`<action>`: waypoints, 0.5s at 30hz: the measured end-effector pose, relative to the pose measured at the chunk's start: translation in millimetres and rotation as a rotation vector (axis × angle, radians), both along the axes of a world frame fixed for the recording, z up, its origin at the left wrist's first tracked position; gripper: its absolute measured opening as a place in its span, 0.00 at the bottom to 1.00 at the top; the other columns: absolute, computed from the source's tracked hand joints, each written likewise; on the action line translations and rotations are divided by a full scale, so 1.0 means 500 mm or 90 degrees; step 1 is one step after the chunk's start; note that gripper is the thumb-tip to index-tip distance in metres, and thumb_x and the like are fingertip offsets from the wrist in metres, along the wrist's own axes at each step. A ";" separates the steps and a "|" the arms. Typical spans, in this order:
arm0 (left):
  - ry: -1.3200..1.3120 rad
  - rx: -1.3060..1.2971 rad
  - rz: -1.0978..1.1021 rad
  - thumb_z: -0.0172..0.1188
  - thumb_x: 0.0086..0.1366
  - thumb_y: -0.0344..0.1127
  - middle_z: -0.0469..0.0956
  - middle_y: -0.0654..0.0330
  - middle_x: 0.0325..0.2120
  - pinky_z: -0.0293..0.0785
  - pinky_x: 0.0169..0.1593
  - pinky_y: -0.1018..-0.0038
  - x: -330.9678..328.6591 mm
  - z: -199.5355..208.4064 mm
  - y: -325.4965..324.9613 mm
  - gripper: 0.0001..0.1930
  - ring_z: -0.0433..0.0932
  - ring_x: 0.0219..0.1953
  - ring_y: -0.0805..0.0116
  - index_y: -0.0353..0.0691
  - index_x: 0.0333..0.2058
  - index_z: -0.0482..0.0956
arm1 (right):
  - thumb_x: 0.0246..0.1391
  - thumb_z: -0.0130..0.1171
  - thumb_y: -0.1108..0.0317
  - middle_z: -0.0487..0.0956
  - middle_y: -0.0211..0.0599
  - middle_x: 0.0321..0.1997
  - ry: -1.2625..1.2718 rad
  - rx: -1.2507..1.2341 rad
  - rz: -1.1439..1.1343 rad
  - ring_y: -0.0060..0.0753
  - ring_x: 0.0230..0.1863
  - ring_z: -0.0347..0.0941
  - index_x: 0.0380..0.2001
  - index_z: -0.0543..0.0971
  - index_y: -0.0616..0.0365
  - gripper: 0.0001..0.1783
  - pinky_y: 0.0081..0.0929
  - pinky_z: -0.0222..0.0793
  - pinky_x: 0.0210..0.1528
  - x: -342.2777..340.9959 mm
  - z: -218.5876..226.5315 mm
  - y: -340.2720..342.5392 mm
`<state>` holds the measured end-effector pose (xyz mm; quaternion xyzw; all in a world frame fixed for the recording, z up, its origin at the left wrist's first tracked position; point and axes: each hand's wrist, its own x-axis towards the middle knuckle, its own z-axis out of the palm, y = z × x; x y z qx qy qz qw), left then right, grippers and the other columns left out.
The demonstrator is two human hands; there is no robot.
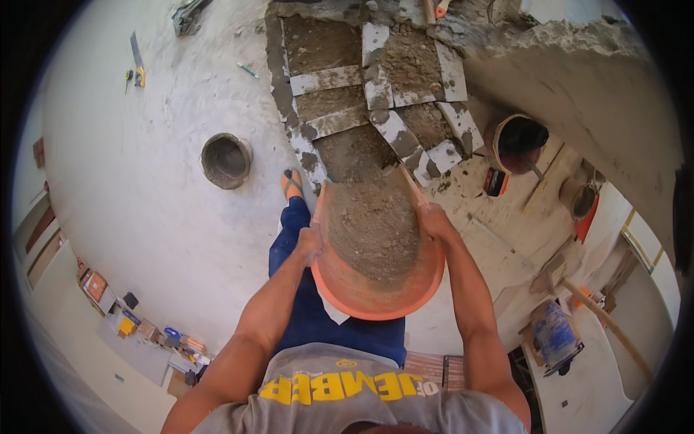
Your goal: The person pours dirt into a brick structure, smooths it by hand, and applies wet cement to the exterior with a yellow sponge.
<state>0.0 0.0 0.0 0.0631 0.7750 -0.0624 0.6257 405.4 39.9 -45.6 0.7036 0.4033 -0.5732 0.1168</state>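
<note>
Grey bucket (217, 157) stands well left of the orange basin (379, 302). On the basin's left rim I see the left hand (309, 244), its grip clamped over the edge. Just ahead of the basin, slightly left, lies a white-edged cell (350, 150); the basin's long axis runs toward it, crumbly grey mix (372, 224) reaching the far lip. On the basin's right rim the right hand (435, 220) pinches likewise, a little farther forward, nearer the cell.

Yellow lettering (332, 388) and a small emblem (347, 364) mark the grey shirt (307, 359).
</note>
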 end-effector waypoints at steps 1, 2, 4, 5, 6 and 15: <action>-0.018 -0.005 -0.008 0.45 0.81 0.60 0.75 0.53 0.19 0.70 0.24 0.60 -0.013 -0.008 0.020 0.36 0.72 0.17 0.62 0.26 0.30 0.78 | 0.75 0.49 0.48 0.78 0.44 0.26 -0.008 -0.036 -0.060 0.38 0.20 0.72 0.46 0.79 0.64 0.26 0.47 0.69 0.26 -0.006 0.001 -0.010; -0.037 -0.011 -0.016 0.46 0.82 0.58 0.74 0.54 0.18 0.69 0.23 0.60 -0.024 -0.015 0.041 0.35 0.71 0.17 0.63 0.28 0.28 0.77 | 0.75 0.49 0.49 0.76 0.42 0.24 0.001 -0.062 -0.121 0.36 0.18 0.70 0.43 0.78 0.65 0.25 0.45 0.67 0.22 -0.008 -0.014 0.004; -0.012 -0.015 -0.048 0.45 0.82 0.57 0.73 0.55 0.18 0.68 0.23 0.61 -0.064 -0.039 0.075 0.34 0.70 0.16 0.64 0.29 0.28 0.76 | 0.75 0.48 0.51 0.72 0.38 0.21 0.027 -0.153 -0.226 0.34 0.15 0.66 0.38 0.77 0.66 0.25 0.41 0.64 0.18 -0.043 0.010 0.020; -0.010 -0.036 -0.063 0.45 0.83 0.56 0.73 0.55 0.18 0.68 0.23 0.61 -0.078 -0.040 0.065 0.34 0.70 0.16 0.64 0.30 0.27 0.76 | 0.75 0.48 0.51 0.70 0.36 0.20 0.037 -0.212 -0.278 0.33 0.14 0.64 0.36 0.76 0.66 0.25 0.41 0.63 0.17 -0.058 0.036 0.017; -0.016 -0.016 -0.109 0.44 0.84 0.55 0.74 0.55 0.19 0.68 0.23 0.63 -0.075 -0.045 0.078 0.33 0.70 0.16 0.65 0.29 0.28 0.76 | 0.75 0.48 0.52 0.70 0.36 0.20 0.046 -0.200 -0.306 0.34 0.14 0.64 0.34 0.75 0.65 0.25 0.41 0.63 0.18 -0.058 0.035 0.005; -0.014 -0.032 -0.098 0.41 0.84 0.57 0.77 0.55 0.22 0.69 0.23 0.64 -0.121 -0.024 0.129 0.34 0.69 0.16 0.66 0.28 0.34 0.77 | 0.75 0.44 0.57 0.69 0.35 0.19 0.091 -0.240 -0.417 0.33 0.15 0.64 0.28 0.71 0.60 0.22 0.39 0.62 0.18 -0.082 0.059 -0.023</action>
